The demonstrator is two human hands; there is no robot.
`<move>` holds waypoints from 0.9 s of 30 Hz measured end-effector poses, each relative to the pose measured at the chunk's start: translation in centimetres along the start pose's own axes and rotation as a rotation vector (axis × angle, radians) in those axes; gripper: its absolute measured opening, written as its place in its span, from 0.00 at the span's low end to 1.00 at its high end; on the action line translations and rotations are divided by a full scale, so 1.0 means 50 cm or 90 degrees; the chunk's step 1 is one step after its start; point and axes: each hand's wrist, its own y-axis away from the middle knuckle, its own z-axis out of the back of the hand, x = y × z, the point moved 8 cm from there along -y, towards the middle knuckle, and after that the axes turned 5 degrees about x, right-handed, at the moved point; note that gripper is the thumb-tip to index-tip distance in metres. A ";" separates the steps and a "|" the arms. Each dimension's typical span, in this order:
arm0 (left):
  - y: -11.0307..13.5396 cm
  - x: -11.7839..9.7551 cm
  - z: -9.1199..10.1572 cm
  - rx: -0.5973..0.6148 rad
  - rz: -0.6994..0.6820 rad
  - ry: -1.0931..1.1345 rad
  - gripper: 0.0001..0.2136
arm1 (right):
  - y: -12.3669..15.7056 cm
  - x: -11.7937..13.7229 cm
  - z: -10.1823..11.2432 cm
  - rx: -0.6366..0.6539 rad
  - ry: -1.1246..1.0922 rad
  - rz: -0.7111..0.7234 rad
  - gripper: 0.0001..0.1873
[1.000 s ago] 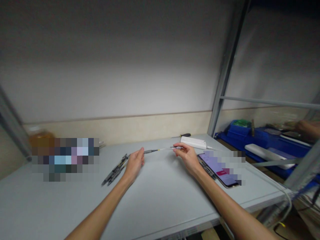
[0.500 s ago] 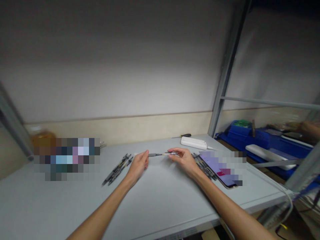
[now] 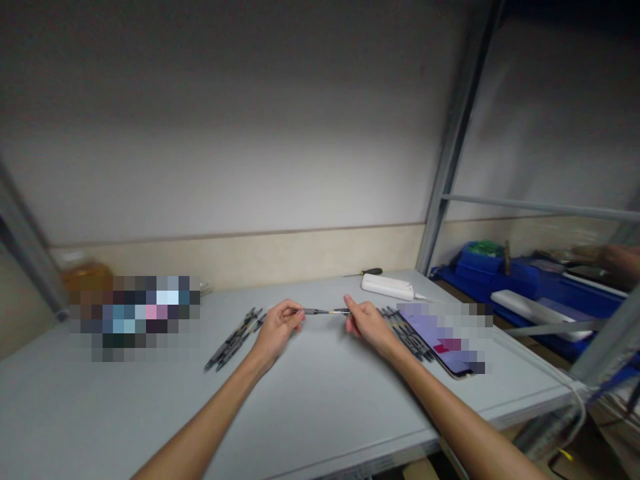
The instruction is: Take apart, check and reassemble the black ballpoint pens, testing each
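A slim pen lies level between my two hands above the table. My left hand pinches its grey end. My right hand is closed around the opposite, dark and shiny end, with the thumb raised along the top. Part of the pen is hidden by the fingers, so I cannot tell whether it is one piece or two parts joined. To the left of my left hand rests a bundle of dark pens. Beside my right wrist lies another group of similar pens.
A phone with a lit, partly blurred screen lies right of the pens. Behind it are a white power strip and a screwdriver. A metal post stands at right, near blue trays and another person's hand.
My right hand has shifted its grip, from fingertips extended along the pen to a closed hold with the thumb up. My left fingers have rolled slightly on the grey end.
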 end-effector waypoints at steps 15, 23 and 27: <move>0.000 0.023 0.016 -0.045 0.072 0.119 0.13 | 0.002 0.014 0.011 -0.013 -0.017 0.055 0.26; -0.005 0.037 0.020 -0.045 0.077 0.129 0.12 | 0.004 0.032 0.022 -0.041 -0.058 0.133 0.20; -0.003 0.036 0.020 -0.047 0.082 0.127 0.13 | 0.004 0.022 0.006 0.005 -0.013 0.094 0.21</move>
